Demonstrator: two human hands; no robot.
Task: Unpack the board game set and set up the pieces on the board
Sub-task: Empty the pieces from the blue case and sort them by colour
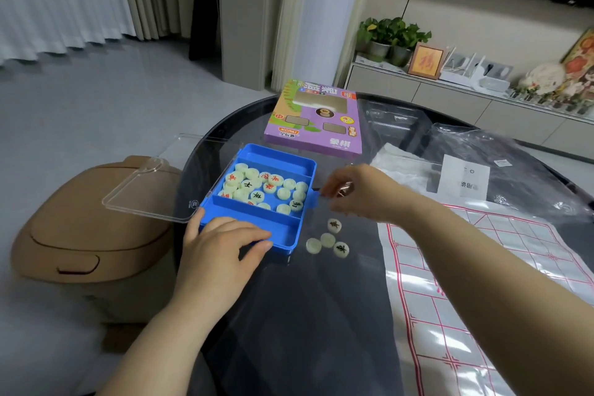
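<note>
Pieces filled the box, left hand pressed flat on its rim. Right hand curled beside it (gripping anything? couldn't tell); best carry them straight to the board.

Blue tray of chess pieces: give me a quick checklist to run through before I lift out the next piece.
1. Lid out of the way: ok. The clear lid lies open to the left of the blue tray.
2. Tray steadied: ok. The left hand rests on its near rim.
3. Pieces uncovered in the middle compartment: ok.
4. Right hand free: cannot tell. Its fingers are curled beside the tray.
5. Board sheet laid out: ok.
6. Pieces on the board: not ok. Four loose pieces lie on the table beside it.
</note>
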